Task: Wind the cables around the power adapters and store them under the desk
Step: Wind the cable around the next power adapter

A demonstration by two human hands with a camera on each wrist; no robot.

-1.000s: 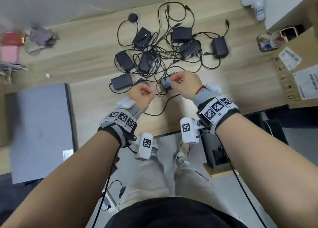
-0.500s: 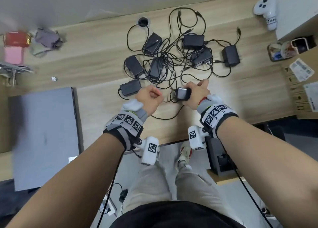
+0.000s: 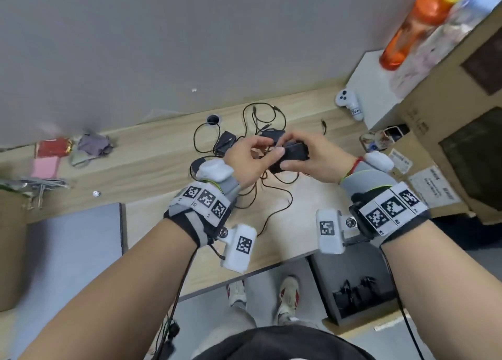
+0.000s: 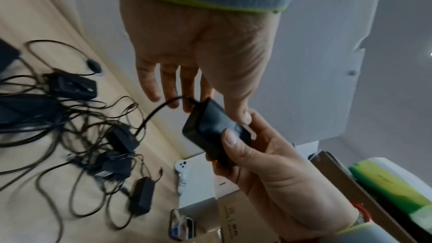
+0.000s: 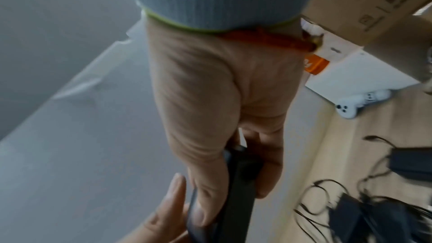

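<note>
Head view shows us holding one power adapter in the air near the back edge of the desk, over the other adapters. Our right hand wraps it, thumb on top. Our left hand pinches its cable end between thumb and fingertips, and the cable trails down.

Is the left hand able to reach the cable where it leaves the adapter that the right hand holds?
Probably yes: the left hand is at the adapter, its fingers right beside the cable, nothing between them.

Left hand apparently against right hand.
</note>
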